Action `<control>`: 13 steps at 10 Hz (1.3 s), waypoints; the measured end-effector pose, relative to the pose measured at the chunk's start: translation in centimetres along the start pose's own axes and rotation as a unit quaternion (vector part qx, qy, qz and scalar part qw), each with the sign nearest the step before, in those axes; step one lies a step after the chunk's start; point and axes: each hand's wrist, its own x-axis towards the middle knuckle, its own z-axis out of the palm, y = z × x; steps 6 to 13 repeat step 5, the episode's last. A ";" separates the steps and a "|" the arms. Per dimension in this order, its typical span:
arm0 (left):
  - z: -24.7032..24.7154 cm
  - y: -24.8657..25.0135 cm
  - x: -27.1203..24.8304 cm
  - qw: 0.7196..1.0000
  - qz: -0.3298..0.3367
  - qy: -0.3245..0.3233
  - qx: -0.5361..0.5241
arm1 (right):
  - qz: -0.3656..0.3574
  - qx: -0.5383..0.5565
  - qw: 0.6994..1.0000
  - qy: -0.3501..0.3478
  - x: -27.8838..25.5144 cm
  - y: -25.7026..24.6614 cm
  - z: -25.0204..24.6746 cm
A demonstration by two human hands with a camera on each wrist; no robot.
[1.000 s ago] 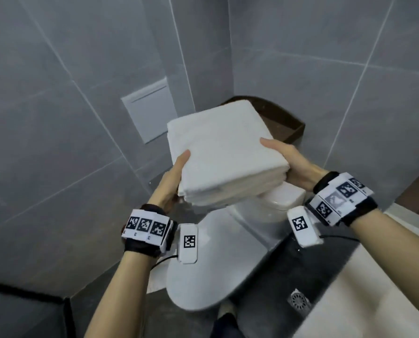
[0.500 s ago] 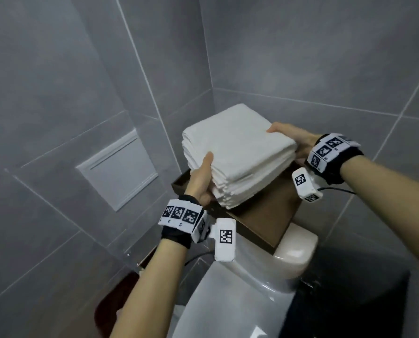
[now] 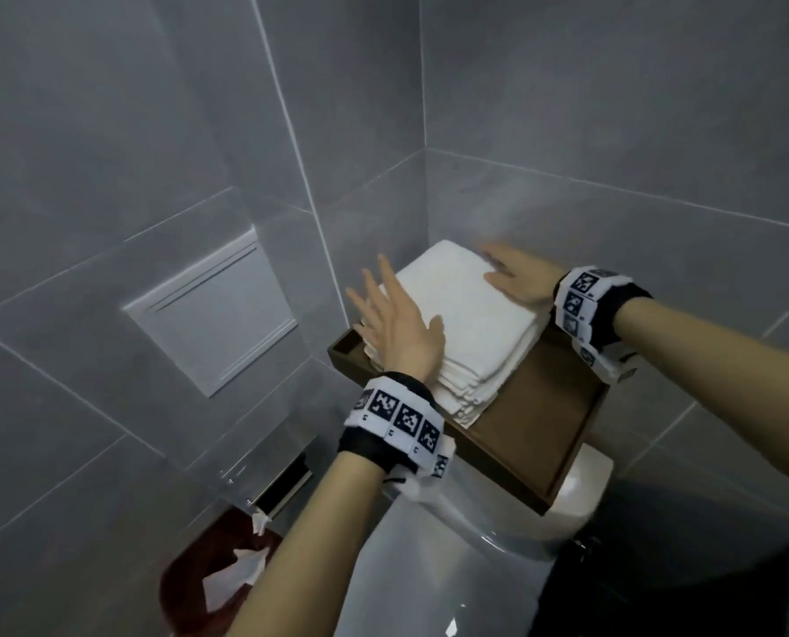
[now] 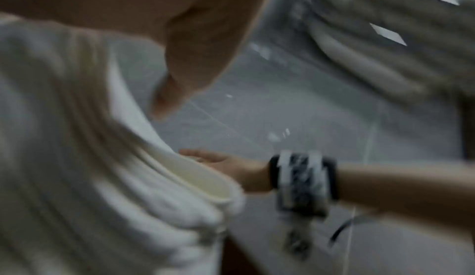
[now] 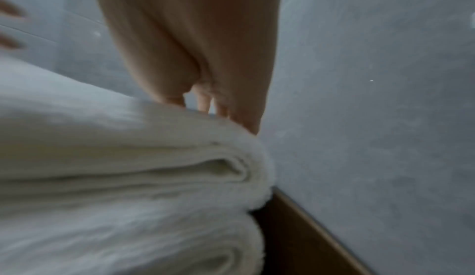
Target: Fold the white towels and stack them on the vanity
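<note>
A stack of folded white towels lies in the far corner of a brown wooden tray that sits on the toilet tank. My left hand is beside the stack's left edge, fingers straight and spread, holding nothing. My right hand lies flat on the stack's far right corner with straight fingers. In the left wrist view the towel stack fills the left and the right hand shows beyond it. The right wrist view has the right hand's fingertips at the top edge of the towels.
Grey tiled walls close in behind and left of the tray. A white toilet stands below it. A dark red bin holding paper sits on the floor at the left, under a paper holder. A grey wall panel is at the left.
The stack, held between both hands, went down into the tray. Both hands let go; the left opened beside the stack and the right flattened on top.
</note>
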 end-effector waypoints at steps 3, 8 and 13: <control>1.4 -3.3 1.2 0.936 0.012 -0.202 0.287 | -0.035 -0.104 0.994 0.027 -0.7 -0.9 5.6; 1.2 -3.3 0.8 0.964 0.033 -0.177 0.195 | -0.018 -0.049 0.997 0.048 -0.9 -1.3 4.9; 1.2 -3.3 0.8 0.964 0.033 -0.177 0.195 | -0.018 -0.049 0.997 0.048 -0.9 -1.3 4.9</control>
